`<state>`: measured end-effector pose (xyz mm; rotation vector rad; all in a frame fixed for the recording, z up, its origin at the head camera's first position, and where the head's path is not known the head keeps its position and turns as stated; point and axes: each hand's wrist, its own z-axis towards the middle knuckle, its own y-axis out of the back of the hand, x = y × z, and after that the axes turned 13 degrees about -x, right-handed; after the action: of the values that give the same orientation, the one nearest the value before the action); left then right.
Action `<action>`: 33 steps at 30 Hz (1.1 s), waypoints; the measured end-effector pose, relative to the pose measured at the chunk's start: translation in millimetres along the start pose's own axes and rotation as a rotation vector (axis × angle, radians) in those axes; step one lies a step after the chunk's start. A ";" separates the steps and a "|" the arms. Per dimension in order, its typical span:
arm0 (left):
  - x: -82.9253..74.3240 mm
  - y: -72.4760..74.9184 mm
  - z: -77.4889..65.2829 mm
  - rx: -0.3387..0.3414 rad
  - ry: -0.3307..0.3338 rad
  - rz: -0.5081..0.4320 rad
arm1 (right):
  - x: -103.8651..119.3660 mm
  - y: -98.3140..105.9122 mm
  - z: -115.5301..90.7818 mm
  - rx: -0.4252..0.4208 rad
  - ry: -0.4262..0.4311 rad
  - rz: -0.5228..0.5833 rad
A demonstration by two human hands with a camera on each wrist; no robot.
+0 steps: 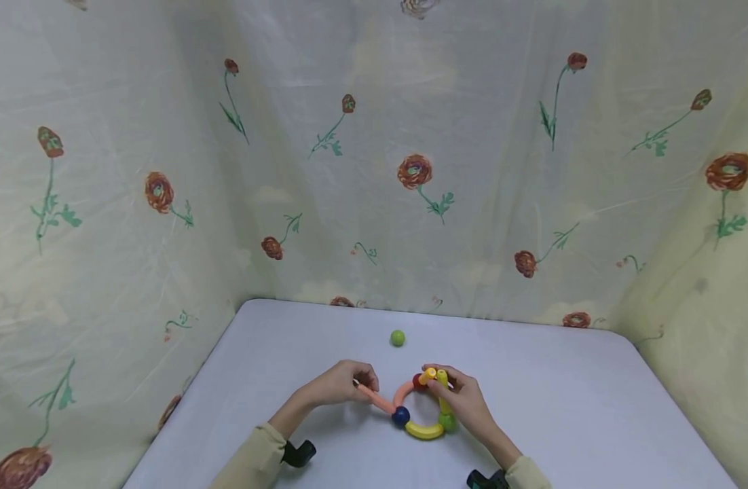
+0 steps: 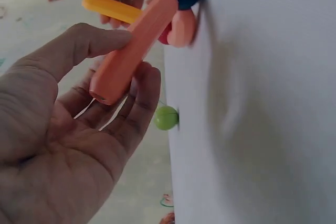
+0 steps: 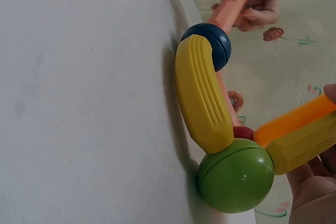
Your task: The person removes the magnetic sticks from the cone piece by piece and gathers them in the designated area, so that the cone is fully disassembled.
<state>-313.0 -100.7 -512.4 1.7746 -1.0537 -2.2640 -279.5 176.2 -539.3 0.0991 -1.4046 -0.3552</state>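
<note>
My left hand (image 1: 343, 384) pinches a straight salmon-coloured rod (image 2: 134, 51) between thumb and fingers. The rod's far end joins a dark blue ball (image 1: 401, 416). From that ball run a curved salmon rod (image 1: 403, 392) to a red ball (image 1: 419, 382) and a curved yellow rod (image 3: 202, 95) to a green ball (image 3: 236, 176), forming part of a ring of magnetic-looking building pieces. With thumb and fingers, my right hand (image 1: 465, 402) holds an orange rod (image 3: 294, 119) rising from the red ball and a straight yellow rod (image 3: 304, 145) rising from the green ball. Their upper ends lie close together.
A loose light green ball (image 1: 398, 338) lies on the white table (image 1: 325, 333), beyond the hands. Flower-patterned cloth (image 1: 380, 224) hangs behind the table and at both sides. Each wrist wears a black device (image 1: 298, 454).
</note>
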 end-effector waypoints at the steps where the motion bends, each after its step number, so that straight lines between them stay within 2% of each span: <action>1: 2.6 0.3 -0.8 0.013 0.001 0.011 | 0.1 0.5 0.1 0.002 -0.006 0.002; 5: 12.8 -1.4 -1.9 0.049 0.026 0.031 | 0.2 2.5 0.7 0.009 -0.027 0.008; 10: 20.7 -5.2 -1.6 0.052 0.092 0.026 | 1.2 3.3 0.6 0.014 -0.031 0.012; 15: 21.1 -7.6 -0.3 0.053 0.135 0.042 | 2.2 3.7 0.5 0.018 -0.032 -0.001; 19: 16.5 -8.8 2.0 0.044 0.142 0.093 | 2.2 4.3 1.4 0.024 -0.027 -0.019; 21: 13.4 -11.2 4.8 0.016 0.136 0.111 | 2.3 4.7 1.9 0.025 -0.024 -0.026; 24: 8.1 -20.0 11.0 -0.081 0.122 0.111 | 1.6 5.4 2.7 0.024 -0.017 -0.038; 28: 0.4 -40.1 22.3 -0.236 0.096 0.018 | -0.9 7.1 3.0 0.023 -0.004 -0.040; 31: -6.2 -53.6 29.2 -0.293 0.070 -0.076 | -1.8 8.2 2.5 0.027 0.007 -0.006; 33: -11.1 -59.7 32.2 -0.303 0.053 -0.125 | -1.3 8.4 1.8 0.029 0.014 0.008</action>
<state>-317.5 -35.3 -533.1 1.8023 -0.5665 -2.2829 -279.9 184.8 -537.8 0.1196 -1.3959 -0.3274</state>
